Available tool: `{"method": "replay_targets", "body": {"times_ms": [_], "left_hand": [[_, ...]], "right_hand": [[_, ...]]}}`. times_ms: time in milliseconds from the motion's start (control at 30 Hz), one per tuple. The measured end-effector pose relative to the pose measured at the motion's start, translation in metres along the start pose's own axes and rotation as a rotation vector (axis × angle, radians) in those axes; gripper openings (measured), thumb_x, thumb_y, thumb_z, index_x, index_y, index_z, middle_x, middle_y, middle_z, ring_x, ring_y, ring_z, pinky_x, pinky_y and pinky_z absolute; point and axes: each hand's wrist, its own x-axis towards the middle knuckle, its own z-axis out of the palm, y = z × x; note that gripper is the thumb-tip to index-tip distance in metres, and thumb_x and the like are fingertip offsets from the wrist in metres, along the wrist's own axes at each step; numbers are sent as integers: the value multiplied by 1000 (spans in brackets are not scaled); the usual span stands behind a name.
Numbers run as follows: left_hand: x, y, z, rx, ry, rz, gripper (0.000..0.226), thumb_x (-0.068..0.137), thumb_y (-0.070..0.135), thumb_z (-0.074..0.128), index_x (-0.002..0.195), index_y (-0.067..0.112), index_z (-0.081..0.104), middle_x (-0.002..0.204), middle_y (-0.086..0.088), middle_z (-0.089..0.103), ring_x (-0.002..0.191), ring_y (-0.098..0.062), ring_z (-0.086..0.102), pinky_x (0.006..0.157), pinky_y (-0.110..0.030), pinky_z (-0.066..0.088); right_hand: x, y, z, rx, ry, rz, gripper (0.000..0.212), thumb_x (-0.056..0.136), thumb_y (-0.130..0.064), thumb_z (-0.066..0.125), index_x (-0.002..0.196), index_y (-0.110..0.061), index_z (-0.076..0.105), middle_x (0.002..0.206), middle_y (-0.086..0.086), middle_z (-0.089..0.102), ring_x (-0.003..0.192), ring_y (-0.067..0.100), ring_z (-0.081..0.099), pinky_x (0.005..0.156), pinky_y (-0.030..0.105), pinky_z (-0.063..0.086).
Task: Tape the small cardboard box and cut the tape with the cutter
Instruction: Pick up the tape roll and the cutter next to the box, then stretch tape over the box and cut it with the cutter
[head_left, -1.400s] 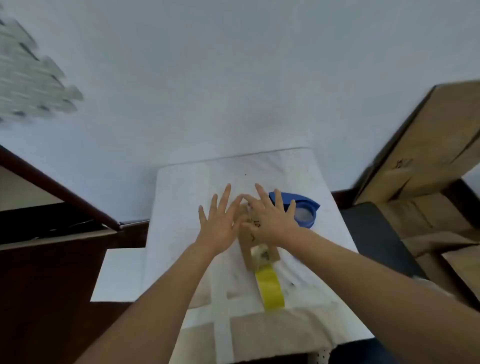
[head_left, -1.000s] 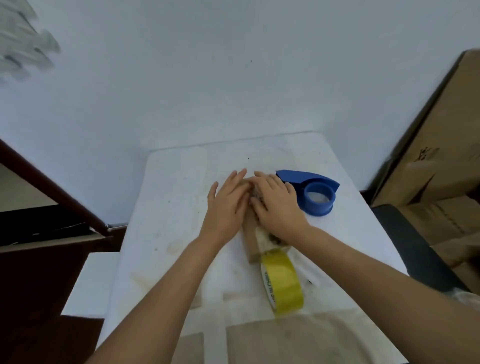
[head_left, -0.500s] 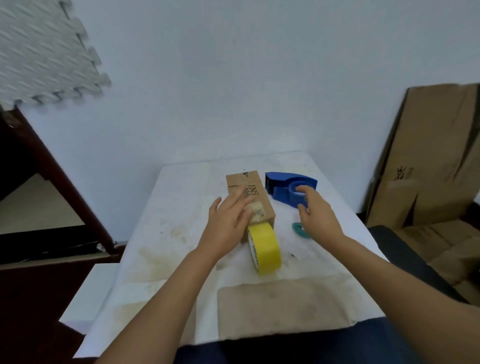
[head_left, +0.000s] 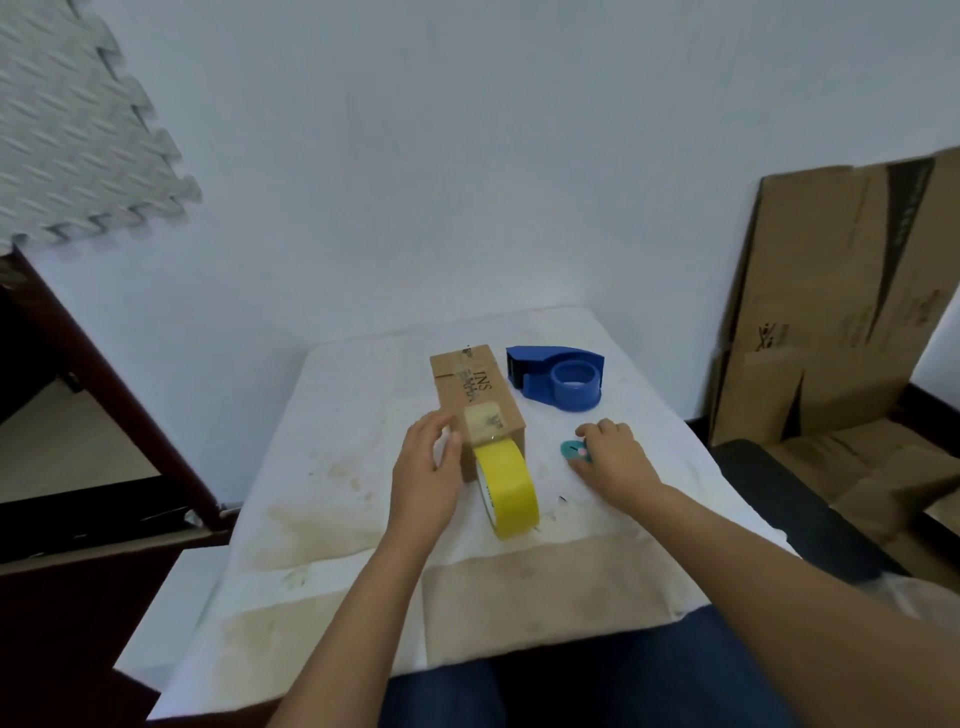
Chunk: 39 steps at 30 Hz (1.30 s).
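Two hands at work, and both have shifted in the last second or so. Left to right:

- bench (head_left: 332, 447): white stained cover, everything sits on it
- left hand (head_left: 426, 475): earlier flat on top of the box beside the right one, smoothing; now it is against the box's near left corner, fingers loosely curled round it, steadying and not pinching anything
- box (head_left: 475, 395): small, cardboard, lying lengthwise mid-bench; strip of tape runs along its top to the near end
- yellow tape roll (head_left: 509, 486): stands on edge, touching the box's near end, tape not yet cut from it
- cutter (head_left: 571, 450): small teal thing just right of the box; it was hidden under the hands earlier and came into view half a second ago
- right hand (head_left: 613, 460): has left the box, passed by the dispenser, and is now down on the cutter, fingers bent over its right end; can't tell if it is actually gripped yet
- blue tape dispenser (head_left: 561, 379): further back right, untouched, holds no yellow roll

Reading: pressing-down looks done, cut step is starting. Next needs the cutter lifted and brought to the stretch of tape between box edge and roll, while the left hand keeps the box from sliding
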Motion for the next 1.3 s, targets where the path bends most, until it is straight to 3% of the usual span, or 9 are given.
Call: {"method": "replay_targets", "body": {"times_ms": [200, 367, 467, 633, 733, 800, 867, 1067, 1300], "left_hand": [[0, -15, -4, -128, -92, -284, 32, 102, 34, 43, 93, 15, 67, 101, -6, 68, 75, -14, 66, 69, -24, 51], [1, -6, -2, -304, -371, -473, 65, 97, 59, 38, 87, 7, 75, 87, -13, 78, 79, -20, 73, 72, -26, 59], [0, -1, 6, -393, -455, -487, 57, 92, 60, 48, 104, 11, 75, 99, -9, 79, 93, -21, 74, 85, -31, 59], [-6, 5, 8, -554, -617, -474, 39, 96, 34, 58, 117, 3, 69, 109, -12, 77, 104, -25, 72, 97, -37, 53], [-3, 7, -8, -478, -641, -442, 32, 96, 32, 57, 109, 8, 73, 104, -13, 78, 98, -23, 74, 95, -36, 55], [2, 4, -21, -457, -652, -446, 31, 96, 33, 58, 109, 9, 73, 103, -14, 78, 93, -22, 74, 94, -37, 54], [5, 2, -29, -456, -647, -465, 35, 96, 36, 57, 112, 9, 72, 103, -15, 77, 92, -21, 74, 96, -39, 54], [1, 3, -24, -455, -633, -499, 44, 98, 49, 47, 114, 16, 71, 104, -9, 78, 101, -21, 73, 101, -41, 52], [-1, 3, -20, -475, -620, -517, 43, 99, 46, 47, 115, 14, 70, 102, -11, 78, 96, -20, 74, 98, -41, 53]], "right_hand": [[10, -8, 6, 379, 72, 37, 16, 95, -20, 51, 106, -8, 48, 106, 17, 61, 82, 26, 60, 70, 31, 44], [8, -29, -22, 645, 171, -29, 19, 98, -18, 45, 117, -19, 44, 90, 11, 68, 58, 18, 60, 53, 19, 43], [9, -48, -38, 614, 254, -219, 22, 99, -10, 39, 107, -21, 57, 98, 9, 57, 76, 17, 59, 67, 18, 45], [2, -76, -36, 571, 20, -380, 36, 95, 1, 42, 89, -15, 74, 104, 1, 50, 92, 3, 51, 75, 4, 41], [0, -81, -31, 528, 0, -435, 37, 94, 0, 43, 100, -18, 75, 117, 0, 60, 105, 13, 56, 89, 18, 47], [1, -83, -28, 459, -9, -451, 38, 94, -1, 44, 106, -20, 74, 116, 6, 64, 102, 19, 57, 84, 30, 48], [2, -84, -23, 389, -17, -478, 36, 94, -5, 45, 109, -22, 73, 113, 7, 64, 95, 18, 55, 75, 26, 42], [-2, -83, -11, 220, 226, -494, 24, 94, -23, 56, 111, -23, 73, 117, 5, 61, 118, 21, 42, 97, 29, 38], [-1, -82, 0, 266, 279, -407, 28, 94, -28, 56, 117, -17, 70, 122, 4, 58, 114, 18, 47, 96, 22, 36]]}}
